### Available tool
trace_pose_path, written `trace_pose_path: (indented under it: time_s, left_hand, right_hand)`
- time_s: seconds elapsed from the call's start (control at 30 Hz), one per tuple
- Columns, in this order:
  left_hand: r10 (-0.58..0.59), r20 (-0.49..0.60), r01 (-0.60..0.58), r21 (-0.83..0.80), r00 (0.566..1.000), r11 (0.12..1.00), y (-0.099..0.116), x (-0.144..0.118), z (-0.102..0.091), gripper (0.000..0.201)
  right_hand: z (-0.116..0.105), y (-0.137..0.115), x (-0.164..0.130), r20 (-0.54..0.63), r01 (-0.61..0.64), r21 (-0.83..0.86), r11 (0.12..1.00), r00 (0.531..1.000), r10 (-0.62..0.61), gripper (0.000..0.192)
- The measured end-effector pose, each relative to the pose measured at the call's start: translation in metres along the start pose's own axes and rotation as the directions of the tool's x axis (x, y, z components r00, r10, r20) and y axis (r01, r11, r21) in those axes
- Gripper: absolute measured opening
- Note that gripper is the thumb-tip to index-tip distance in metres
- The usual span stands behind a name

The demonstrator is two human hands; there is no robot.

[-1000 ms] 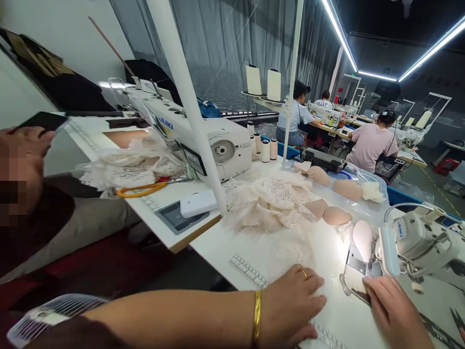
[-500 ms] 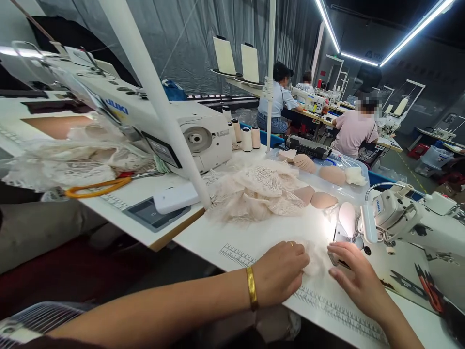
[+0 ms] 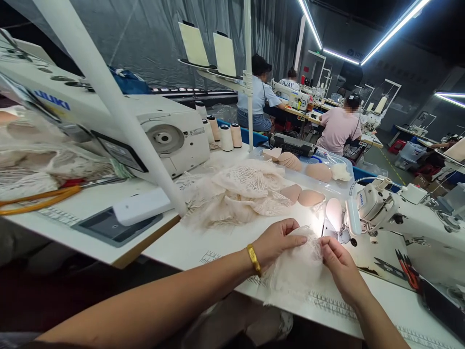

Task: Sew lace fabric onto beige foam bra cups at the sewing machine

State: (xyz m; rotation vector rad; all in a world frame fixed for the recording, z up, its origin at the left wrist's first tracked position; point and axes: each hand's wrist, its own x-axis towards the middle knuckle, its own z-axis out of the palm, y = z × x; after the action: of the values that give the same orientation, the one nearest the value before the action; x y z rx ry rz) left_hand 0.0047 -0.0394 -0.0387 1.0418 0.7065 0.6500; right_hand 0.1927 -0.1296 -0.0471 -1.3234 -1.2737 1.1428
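A pale lace piece (image 3: 296, 269) is held up just above the white sewing table (image 3: 189, 245) between both hands. My left hand (image 3: 278, 240), with a gold bangle at the wrist, pinches its upper left edge. My right hand (image 3: 339, 266) grips its right edge. Directly behind the lace sits a white sewing machine (image 3: 395, 213) with its lamp lit over the needle area. A heap of the same lace (image 3: 241, 191) lies farther back on the table, with beige bra cups (image 3: 310, 197) beside it.
A second white Juki machine (image 3: 145, 131) stands on the left table with thread cones (image 3: 225, 137) behind it. A slanted white pole (image 3: 119, 121) crosses in front. Thread snips (image 3: 409, 266) lie at the right. Other people sew at tables in the background.
The view has swung right. Both hands went from lying flat on the table to lifting the lace piece between them, now closer together in front of the needle.
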Motion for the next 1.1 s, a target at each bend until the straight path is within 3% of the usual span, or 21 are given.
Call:
trace_pose_path:
  time_s: [0.17, 0.27, 0.33, 0.43, 0.47, 0.53, 0.63, 0.73, 0.83, 1.0, 1.1]
  left_hand:
    - [0.047, -0.036, -0.046, 0.021, 0.998, 0.999, -0.016, 0.002, 0.004, 0.054]
    - [0.078, 0.071, -0.097, 0.328, 0.994, 0.940, -0.012, 0.007, -0.006, 0.049]
    - [0.126, 0.155, -0.197, 0.634, 0.980, 0.748, 0.002, 0.018, -0.015, 0.043]
    - [0.297, 0.188, -0.259, 0.940, 0.936, 0.222, 0.032, 0.048, -0.029, 0.029]
    - [0.332, 0.176, -0.230, 0.964, 0.927, 0.132, 0.041, 0.061, -0.033, 0.026]
    - [0.348, 0.142, -0.170, 0.984, 0.927, 0.051, 0.051, 0.087, -0.040, 0.019]
    - [0.317, 0.097, -0.106, 0.994, 0.943, 0.010, 0.051, 0.114, -0.048, 0.009]
    - [0.301, 0.078, -0.091, 0.996, 0.950, 0.027, 0.045, 0.122, -0.051, 0.022]
    - [0.343, 0.067, -0.107, 0.989, 0.937, 0.099, 0.050, 0.117, -0.049, 0.035]
    - [0.446, 0.043, -0.162, 0.959, 0.894, 0.231, 0.078, 0.096, -0.046, 0.035]
    - [0.446, 0.057, -0.206, 0.934, 0.893, 0.293, 0.077, 0.077, -0.043, 0.037]
  right_hand:
    - [0.005, 0.010, 0.003, -0.126, 0.058, -0.147, 0.987, 0.989, -0.077, 0.040]
    - [0.009, 0.019, 0.006, -0.217, 0.070, -0.138, 0.988, 0.971, -0.099, 0.041]
    - [0.010, 0.025, 0.008, -0.245, 0.044, -0.068, 0.997, 0.968, -0.059, 0.042]
    - [0.011, 0.030, 0.011, -0.236, -0.011, 0.001, 1.000, 0.972, 0.010, 0.044]
    - [0.011, 0.031, 0.011, -0.238, -0.012, 0.001, 1.000, 0.971, 0.012, 0.045]
    - [0.010, 0.031, 0.013, -0.243, -0.001, -0.007, 1.000, 0.970, 0.000, 0.046]
    - [0.008, 0.029, 0.013, -0.246, 0.002, -0.005, 1.000, 0.969, -0.003, 0.046]
    - [0.007, 0.027, 0.013, -0.236, 0.006, 0.006, 1.000, 0.972, -0.004, 0.046]
    - [0.009, 0.023, 0.013, -0.234, 0.007, 0.014, 1.000, 0.972, -0.004, 0.045]
    - [0.010, 0.022, 0.013, -0.283, -0.013, 0.071, 0.997, 0.958, 0.033, 0.048]
    - [0.006, 0.027, 0.015, -0.247, -0.050, 0.148, 0.988, 0.965, 0.086, 0.053]
